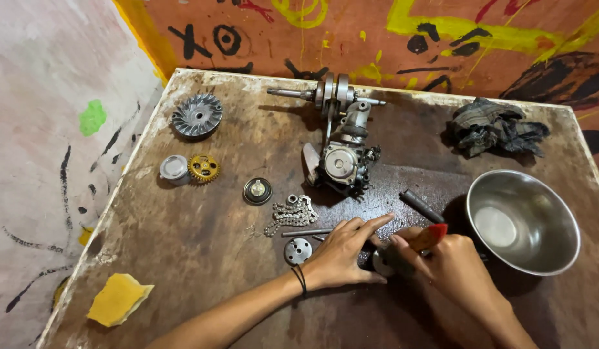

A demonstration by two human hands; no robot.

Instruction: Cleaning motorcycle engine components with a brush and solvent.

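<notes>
While our left hand (343, 251) lies flat and spread on the worn brown table (202, 258), fingers pointing right and palm down, it presses against a small round metal part (381, 263) that sits just past the thumb, between both hands. Our right hand (444, 262) is curled closed around a tool with a red and wooden handle (430, 236), and its working end meets that same round part; the part is mostly hidden by the two hands, so we cannot tell its exact shape. Just left of our left hand lie a small perforated disc (298, 250), a thin steel pin (306, 232) and a loose chain (293, 213). A dark rod (421, 206) lies just beyond our right hand, and a steel bowl (525, 223) stands close on its right. Farther up the table we see a crankshaft assembly (341, 139), a finned pulley (196, 116), a brass gear (203, 168), a crumpled rag (496, 127) and, near the front left corner, a yellow sponge (118, 299).
</notes>
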